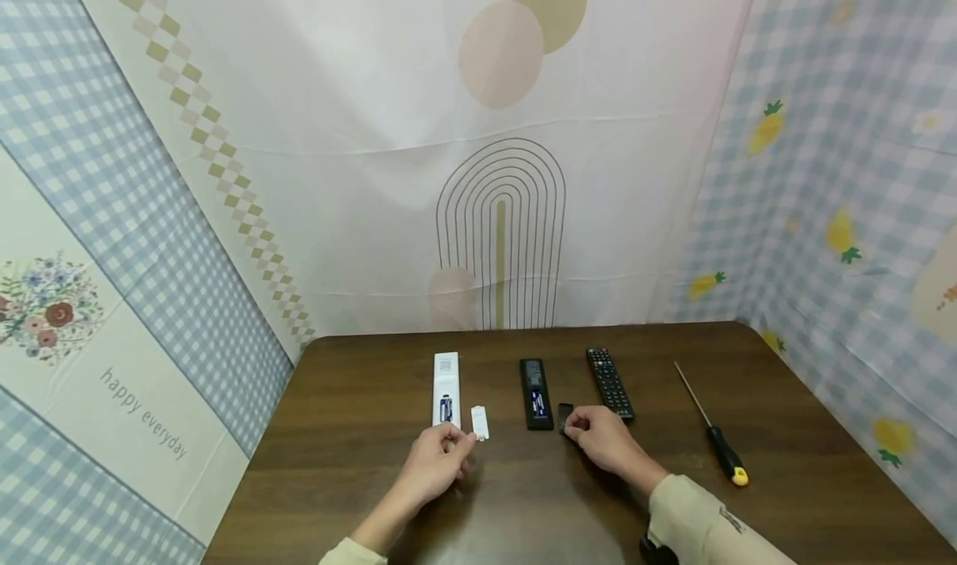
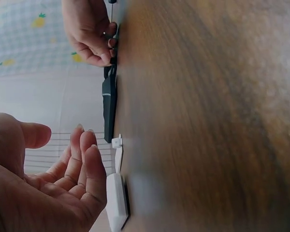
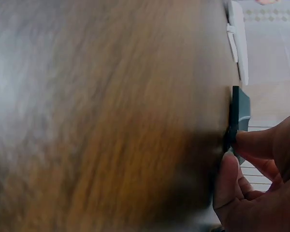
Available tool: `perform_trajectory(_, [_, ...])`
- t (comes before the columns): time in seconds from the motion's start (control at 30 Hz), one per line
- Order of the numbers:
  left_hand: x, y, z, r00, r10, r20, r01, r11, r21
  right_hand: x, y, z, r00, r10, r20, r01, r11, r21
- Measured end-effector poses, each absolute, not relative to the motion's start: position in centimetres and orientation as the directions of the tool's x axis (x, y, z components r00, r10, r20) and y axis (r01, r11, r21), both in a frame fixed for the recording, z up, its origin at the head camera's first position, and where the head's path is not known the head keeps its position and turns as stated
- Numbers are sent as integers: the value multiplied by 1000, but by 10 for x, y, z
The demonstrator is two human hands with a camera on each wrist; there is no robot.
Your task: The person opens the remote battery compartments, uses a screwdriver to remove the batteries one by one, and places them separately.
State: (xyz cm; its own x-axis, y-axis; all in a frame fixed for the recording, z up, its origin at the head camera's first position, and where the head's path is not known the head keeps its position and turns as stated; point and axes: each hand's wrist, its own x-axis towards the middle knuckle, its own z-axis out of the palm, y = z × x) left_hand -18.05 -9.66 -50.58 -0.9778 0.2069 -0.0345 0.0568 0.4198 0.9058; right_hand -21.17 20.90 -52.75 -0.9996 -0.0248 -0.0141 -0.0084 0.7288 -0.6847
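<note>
My right hand point(image 1: 604, 442) pinches the lower end of a small black battery cover point(image 1: 566, 416) between thumb and forefinger. Left of that cover lies a black remote point(image 1: 537, 395), its battery bay exposed with blue batteries inside. My left hand point(image 2: 63, 179) is loosely curved with a gap between thumb and fingers, and holds nothing. It hovers by the near end of a white remote point(image 1: 446, 386), whose bay also shows batteries. Beside it lies a white battery cover point(image 1: 479, 423), close to the left fingertips.
A second black remote point(image 1: 609, 382) lies buttons up beyond my right hand. Farther right is a screwdriver point(image 1: 723, 453) with a black and yellow handle. The brown wooden table point(image 1: 359, 474) backs against a patterned cloth point(image 1: 359, 216).
</note>
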Motion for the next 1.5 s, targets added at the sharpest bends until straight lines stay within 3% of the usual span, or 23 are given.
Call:
perform_trajectory(0.23, [-181,-100,-504,-979,200,-36,50,408,912,-218,208,-529,-997,-71,-23,-38,745,-666])
perform_trajectory(0.5, [-180,-101,-506,-976,211,-48,39,391,919,-220,209,-529,-994,-63,-91,20,707,-707])
perform_trajectory(0.93, [-182,-102,-507,-978,203,-49,31,374,927,-217,209,-530,-997,-50,-63,9,710,-704])
perform_trajectory(1.5, [-181,-102,-507,-977,206,-50,24,344,939,-211,226,-504,-969,-22,246,-177,759,-627])
